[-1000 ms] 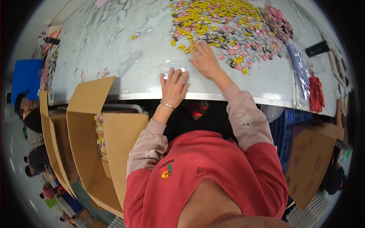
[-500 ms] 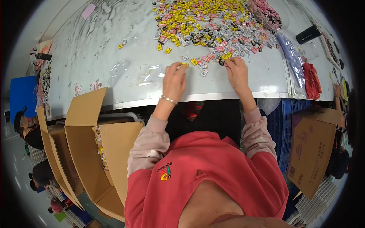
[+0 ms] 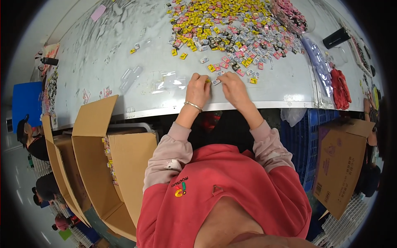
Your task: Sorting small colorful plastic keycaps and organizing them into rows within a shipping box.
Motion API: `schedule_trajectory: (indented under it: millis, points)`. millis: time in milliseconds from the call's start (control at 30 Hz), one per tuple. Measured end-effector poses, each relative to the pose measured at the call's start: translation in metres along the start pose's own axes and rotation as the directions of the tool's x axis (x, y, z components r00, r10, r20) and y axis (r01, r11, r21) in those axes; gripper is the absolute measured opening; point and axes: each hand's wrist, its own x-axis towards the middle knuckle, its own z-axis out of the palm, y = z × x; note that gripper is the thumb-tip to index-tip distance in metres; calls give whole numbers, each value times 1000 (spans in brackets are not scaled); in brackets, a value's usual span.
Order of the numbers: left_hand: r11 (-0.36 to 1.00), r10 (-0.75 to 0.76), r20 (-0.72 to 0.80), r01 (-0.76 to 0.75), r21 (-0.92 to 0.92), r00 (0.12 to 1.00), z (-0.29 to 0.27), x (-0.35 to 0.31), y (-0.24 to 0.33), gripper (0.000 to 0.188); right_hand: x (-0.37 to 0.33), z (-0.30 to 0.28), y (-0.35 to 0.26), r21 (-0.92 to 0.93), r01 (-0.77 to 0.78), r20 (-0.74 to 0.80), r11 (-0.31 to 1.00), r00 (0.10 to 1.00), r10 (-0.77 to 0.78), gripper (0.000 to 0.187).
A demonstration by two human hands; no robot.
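Note:
Close to the table's front edge, my left hand [image 3: 198, 91] is closed, its fingertips pinching a small yellow rectangular piece [image 3: 208, 81]. Beside it, a short gap away, my right hand [image 3: 236, 90] has its thumb and fingers closed at a small white piece [image 3: 216, 82]. Several loose pieces, among them a yellow piece [image 3: 253, 81] and a pink piece [image 3: 223, 65], lie just beyond my fingers. Farther back spreads a large heap of such pieces [image 3: 206, 29] in yellow, white, pink and black.
Clear plastic trays [image 3: 131, 78] lie on the white table [image 3: 95, 66] to the left. Purple plastic wrap [image 3: 316, 62], a red cloth [image 3: 340, 89] and a black cylinder [image 3: 336, 38] are at right. Open cardboard boxes [image 3: 93, 118] stand below the edge; people work at both sides.
My right hand has moved left and nearer, close to my left hand, which shifted slightly right. Several pieces by the right hand now lie nearer the front, apart from the heap.

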Motion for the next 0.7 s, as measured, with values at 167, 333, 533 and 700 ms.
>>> schedule_trajectory:
  millis: [167,333,533,700]
  points:
    - [989,18,167,8,-150,986,-13,5,0,18,20,-12,17,-78,36,-25,996,999,-38,23]
    - [990,93,173,-73,-119,980,-7,-1,-5,22,19,-17,4,-236,-13,49,972,998,26,19]
    - [991,80,286,-46,-127,955,-17,4,6,30,28,-22,20,-162,-167,84,973,980,182,18]
    - [991,117,403,-136,18,908,-22,14,14,39,54,-26,26,-265,200,235,943,962,-138,16]
